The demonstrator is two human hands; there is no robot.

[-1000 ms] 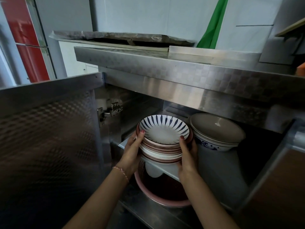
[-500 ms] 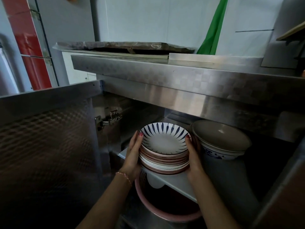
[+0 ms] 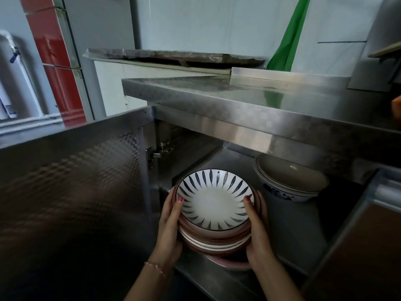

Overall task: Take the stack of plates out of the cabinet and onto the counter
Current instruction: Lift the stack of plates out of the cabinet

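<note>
A stack of plates (image 3: 214, 205), topped by a white plate with dark blue radial stripes over several pink-brown rimmed ones, is held at the open mouth of the steel cabinet (image 3: 293, 235). My left hand (image 3: 170, 231) clasps the stack's left side, thumb on the top rim. My right hand (image 3: 257, 231) clasps its right side the same way. The stack is in front of the shelf edge, off the shelf. The steel counter (image 3: 249, 92) lies above and behind it.
A large blue-and-white bowl (image 3: 290, 181) stands on the shelf to the right of the stack. The open steel cabinet door (image 3: 71, 181) stands at the left. A pink basin rim (image 3: 230, 262) shows below the stack. A foil-covered tray (image 3: 173, 56) sits behind the counter.
Both hands have drawn the stack out from the shelf toward me and slightly up. The view has risen, so the counter top now shows.
</note>
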